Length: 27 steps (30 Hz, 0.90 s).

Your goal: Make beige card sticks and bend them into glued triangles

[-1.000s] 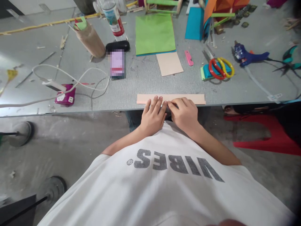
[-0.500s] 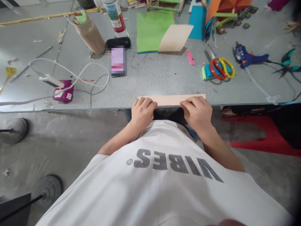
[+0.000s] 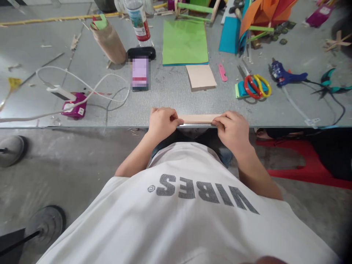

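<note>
The fingers of the left hand (image 3: 162, 123) and right hand (image 3: 233, 128) are closed in narrow pinches on paper. On the mottled grey worktop (image 3: 145, 99), a square stack of green-topped paper sheets (image 3: 184, 42) lies toward twelve o'clock. The long, pale peach paper strip (image 3: 199, 118) lies along the six o'clock edge, pinched at nine and three. For what looks like a lengthwise fold, both pinches should stay level and the crease straight.

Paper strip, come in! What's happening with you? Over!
Left-hand grip pinching beige paper strip; right-hand grip pinching it too. Strip along near edge of the table. Beige paper sheet beyond, not touching it.
</note>
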Tool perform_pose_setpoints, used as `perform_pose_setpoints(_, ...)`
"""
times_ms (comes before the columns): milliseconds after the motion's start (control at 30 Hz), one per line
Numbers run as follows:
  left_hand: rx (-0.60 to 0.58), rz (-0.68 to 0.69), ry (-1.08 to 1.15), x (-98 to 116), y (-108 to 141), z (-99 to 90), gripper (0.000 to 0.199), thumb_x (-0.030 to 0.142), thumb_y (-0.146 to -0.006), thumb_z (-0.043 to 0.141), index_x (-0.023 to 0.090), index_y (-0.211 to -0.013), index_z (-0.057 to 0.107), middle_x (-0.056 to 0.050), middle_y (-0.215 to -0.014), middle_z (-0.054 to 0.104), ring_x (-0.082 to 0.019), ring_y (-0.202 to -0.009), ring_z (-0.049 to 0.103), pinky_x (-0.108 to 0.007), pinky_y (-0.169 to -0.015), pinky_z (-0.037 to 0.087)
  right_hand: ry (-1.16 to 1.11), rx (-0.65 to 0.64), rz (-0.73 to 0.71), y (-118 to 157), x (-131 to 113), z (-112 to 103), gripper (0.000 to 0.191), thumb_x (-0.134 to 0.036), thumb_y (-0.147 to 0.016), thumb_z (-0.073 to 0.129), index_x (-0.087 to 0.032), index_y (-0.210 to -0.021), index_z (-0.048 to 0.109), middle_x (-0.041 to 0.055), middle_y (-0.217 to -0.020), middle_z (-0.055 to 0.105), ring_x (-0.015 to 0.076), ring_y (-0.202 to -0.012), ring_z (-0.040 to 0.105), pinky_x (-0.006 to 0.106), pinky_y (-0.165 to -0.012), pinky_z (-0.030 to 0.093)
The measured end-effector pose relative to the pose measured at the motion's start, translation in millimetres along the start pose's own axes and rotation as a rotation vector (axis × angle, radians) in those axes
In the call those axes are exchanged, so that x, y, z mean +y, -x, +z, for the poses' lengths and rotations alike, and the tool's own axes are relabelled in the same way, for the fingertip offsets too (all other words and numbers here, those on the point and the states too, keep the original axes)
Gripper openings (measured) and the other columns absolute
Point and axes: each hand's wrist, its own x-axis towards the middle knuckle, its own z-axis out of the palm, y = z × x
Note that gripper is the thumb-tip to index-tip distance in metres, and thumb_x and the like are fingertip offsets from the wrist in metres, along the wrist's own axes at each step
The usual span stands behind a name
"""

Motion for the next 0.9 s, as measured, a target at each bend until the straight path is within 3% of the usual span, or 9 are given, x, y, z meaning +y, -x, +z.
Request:
perform_pose_setpoints(100, 0.033, -0.054, 0.002, 0, 1, 0.3, 0.034, 0.03, -0.1, 0.092, 0.025, -0.078, 0.067, -0.003, -0.088, 0.079, -0.031, -0.107, 0.072, -0.059, -0.12, 0.047, 0.005, -0.037, 0.028, -8, 0, -3, 0.03, -0.029, -0.114, 0.067, -0.025, -0.096, 0.089, 0.0116, -0.098, 0.081, 0.033, -0.1, 0.073, 0.051, -0.093, 0.048)
perform_pose_setpoints(267, 0.104, -0.072, -0.063, -1, 8, 5.6, 0.031, 0.034, -0.105, 0.084, 0.025, -0.084, 0.064, -0.008, -0.107, 0.084, -0.035, -0.121, 0.068, -0.061, -0.118, 0.043, 0.0, -0.082, 0.075, -16, 1, -7, 0.021, -0.027, -0.11, 0.073, -0.025, -0.099, 0.091, 0.0102, -0.095, 0.081, 0.031, -0.093, 0.072, 0.048, -0.086, 0.046)
perform_pose_setpoints(467, 0.232, 0.004, -0.062, -12, 9, 19.9, 0.016, 0.027, -0.102, 0.08, 0.027, -0.092, 0.068, -0.01, -0.102, 0.082, -0.037, -0.113, 0.067, -0.064, -0.111, 0.045, -0.027, -0.058, 0.034, -18, 7, -2, 0.015, -0.026, -0.107, 0.076, -0.024, -0.102, 0.09, 0.0096, -0.096, 0.08, 0.0301, -0.09, 0.072, 0.047, -0.082, 0.049)
perform_pose_setpoints(633, 0.295, 0.079, -0.086, -17, 10, 26.7, 0.009, 0.02, -0.102, 0.072, 0.028, -0.098, 0.071, -0.011, -0.102, 0.081, -0.036, -0.11, 0.067, -0.063, -0.107, 0.047, 0.02, -0.044, -0.089, -12, 1, 5, 0.029, -0.014, -0.109, 0.064, -0.025, -0.109, 0.092, 0.0123, -0.115, 0.084, 0.0331, -0.106, 0.075, 0.051, -0.095, 0.054)
perform_pose_setpoints(733, 0.293, 0.086, -0.12, -15, 14, 27.7, 0.009, 0.02, -0.104, 0.07, 0.029, -0.101, 0.072, -0.011, -0.105, 0.081, -0.037, -0.113, 0.067, -0.062, -0.106, 0.047, 0.077, -0.043, -0.183, -5, -12, 14, 0.046, -0.004, -0.108, 0.055, -0.024, -0.127, 0.092, 0.014, -0.126, 0.087, 0.0348, -0.118, 0.075, 0.051, -0.102, 0.055)
perform_pose_setpoints(900, 0.315, 0.088, -0.185, -9, 18, 31.2, 0.011, 0.024, -0.109, 0.065, 0.028, -0.105, 0.073, -0.014, -0.114, 0.081, -0.038, -0.114, 0.066, -0.062, -0.103, 0.046, 0.094, 0.025, -0.249, 8, -38, 31, 0.051, -0.009, -0.115, 0.048, -0.014, -0.149, 0.086, 0.0208, -0.147, 0.086, 0.0371, -0.139, 0.076, 0.053, -0.125, 0.057)
